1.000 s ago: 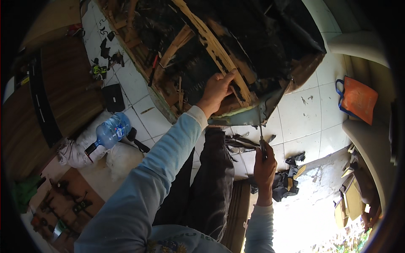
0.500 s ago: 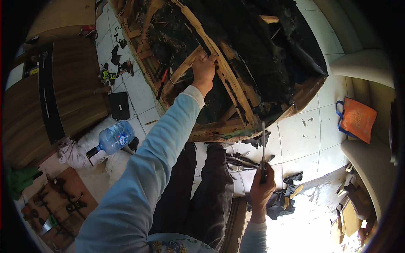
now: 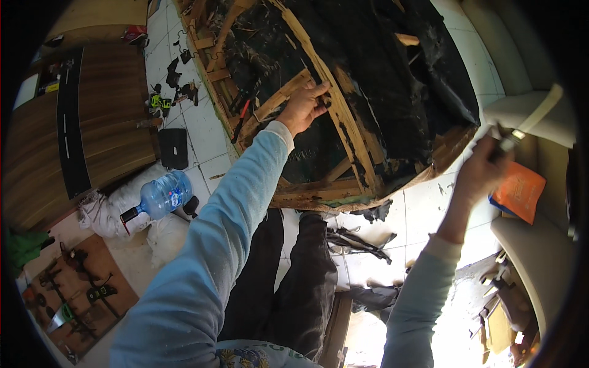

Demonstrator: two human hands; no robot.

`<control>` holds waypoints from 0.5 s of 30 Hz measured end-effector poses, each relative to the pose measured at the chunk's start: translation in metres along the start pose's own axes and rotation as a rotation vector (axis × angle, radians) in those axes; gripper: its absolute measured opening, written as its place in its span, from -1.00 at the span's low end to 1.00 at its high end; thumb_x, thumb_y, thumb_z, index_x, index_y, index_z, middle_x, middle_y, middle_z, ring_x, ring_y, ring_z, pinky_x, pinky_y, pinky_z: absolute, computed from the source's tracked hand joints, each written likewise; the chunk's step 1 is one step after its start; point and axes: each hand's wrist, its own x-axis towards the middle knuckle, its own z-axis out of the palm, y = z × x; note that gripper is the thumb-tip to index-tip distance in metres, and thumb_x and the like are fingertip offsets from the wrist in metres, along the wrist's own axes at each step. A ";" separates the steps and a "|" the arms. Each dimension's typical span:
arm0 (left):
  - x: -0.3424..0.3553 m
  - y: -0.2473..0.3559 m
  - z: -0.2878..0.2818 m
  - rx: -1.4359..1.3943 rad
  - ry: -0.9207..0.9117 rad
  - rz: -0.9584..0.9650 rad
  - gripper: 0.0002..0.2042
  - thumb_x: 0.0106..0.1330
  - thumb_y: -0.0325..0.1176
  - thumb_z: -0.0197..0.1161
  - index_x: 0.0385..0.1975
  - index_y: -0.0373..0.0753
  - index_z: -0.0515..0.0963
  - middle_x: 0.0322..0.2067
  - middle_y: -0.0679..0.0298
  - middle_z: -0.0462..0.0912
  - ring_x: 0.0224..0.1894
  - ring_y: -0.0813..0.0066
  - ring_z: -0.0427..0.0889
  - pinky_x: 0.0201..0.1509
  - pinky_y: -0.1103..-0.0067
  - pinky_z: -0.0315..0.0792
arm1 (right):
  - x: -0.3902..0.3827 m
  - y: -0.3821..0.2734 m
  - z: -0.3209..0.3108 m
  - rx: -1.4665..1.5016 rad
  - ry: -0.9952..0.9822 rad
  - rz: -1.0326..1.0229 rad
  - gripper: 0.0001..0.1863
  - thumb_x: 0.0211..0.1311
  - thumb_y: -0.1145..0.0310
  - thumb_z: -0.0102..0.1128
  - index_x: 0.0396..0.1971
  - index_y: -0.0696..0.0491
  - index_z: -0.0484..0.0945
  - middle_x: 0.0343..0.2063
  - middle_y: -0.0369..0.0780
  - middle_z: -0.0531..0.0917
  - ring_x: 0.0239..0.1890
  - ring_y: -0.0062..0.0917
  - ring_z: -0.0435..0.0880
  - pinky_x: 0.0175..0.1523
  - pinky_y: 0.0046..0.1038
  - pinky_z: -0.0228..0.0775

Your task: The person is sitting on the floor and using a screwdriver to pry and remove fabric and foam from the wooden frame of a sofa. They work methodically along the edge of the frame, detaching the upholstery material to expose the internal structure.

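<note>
The left hand (image 3: 300,109) reaches into the wooden frame (image 3: 219,75), palm down with fingers bent, its index finger and thumb against the near-left edge of the slat (image 3: 343,119). Whether the fingers close around the wood or only rest on it, I cannot tell.

The slat's long axis runs on a slant: beyond the left hand it leads up and leftward to the upper edge of the view, and below the hand it comes down and rightward to the rail (image 3: 334,189), which lies across its lower end.

The brace (image 3: 276,103) passes by the left hand on the other slant, from lower left to upper right. Left of that hand the red-handled pliers (image 3: 244,115) lie in the frame, their long axis steep and leaning right at the top. Dark cloth (image 3: 392,86) spreads to its right.

The right hand (image 3: 483,165) is raised well apart from the left, out to the right of the frame, its fingers wrapped around a tool (image 3: 520,132). Motion blurs the tool; its long axis points up and rightward, away from the frame. The orange bag (image 3: 524,193) shows just below and right of that hand.
</note>
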 end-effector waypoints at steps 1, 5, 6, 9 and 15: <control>0.000 0.002 0.000 0.036 -0.004 -0.013 -0.81 0.52 -0.14 0.47 -0.23 0.01 0.57 -0.31 0.52 0.68 -0.24 0.62 0.70 -0.01 0.47 0.59 | -0.003 0.026 0.019 -0.154 -0.055 0.004 -0.62 0.56 0.14 0.28 0.12 0.11 0.66 -0.26 -0.06 0.81 -0.22 -0.25 0.82 -0.10 -0.22 0.60; 0.003 -0.008 0.005 0.654 0.462 0.532 -0.60 0.58 -0.01 0.34 -0.01 -0.30 0.57 -0.20 0.21 0.70 -0.05 0.35 0.69 0.15 0.42 0.54 | -0.026 0.097 0.061 -0.442 -0.282 0.184 -0.57 0.50 0.05 0.27 0.17 0.00 0.67 0.03 0.06 0.80 0.13 0.09 0.76 0.16 0.02 0.58; 0.013 -0.012 -0.011 0.753 0.541 0.676 -0.56 0.60 0.03 0.29 0.00 -0.32 0.58 -0.19 0.19 0.69 -0.04 0.36 0.67 0.16 0.42 0.52 | -0.030 0.098 0.066 -0.478 -0.338 0.256 -0.57 0.49 0.05 0.27 0.18 -0.01 0.67 0.06 0.07 0.79 0.16 0.12 0.73 0.18 0.06 0.57; 0.035 -0.012 -0.032 0.881 0.549 0.830 -0.50 0.65 0.09 0.17 -0.01 -0.36 0.61 -0.18 0.08 0.69 -0.06 0.21 0.63 0.17 0.36 0.48 | -0.034 0.106 0.083 -0.521 -0.380 0.334 -0.54 0.50 0.00 0.23 0.18 -0.02 0.68 0.05 0.08 0.79 0.14 0.14 0.74 0.20 0.09 0.56; 0.047 0.045 -0.036 0.693 0.066 0.337 -0.52 0.65 0.13 0.17 -0.39 -0.18 0.50 -0.40 0.33 0.51 -0.27 0.49 0.52 -0.05 0.39 0.47 | -0.031 0.104 0.098 -0.640 -0.432 0.360 -0.49 0.52 -0.07 0.15 0.22 -0.01 0.63 0.03 0.10 0.79 0.12 0.15 0.75 0.18 0.11 0.57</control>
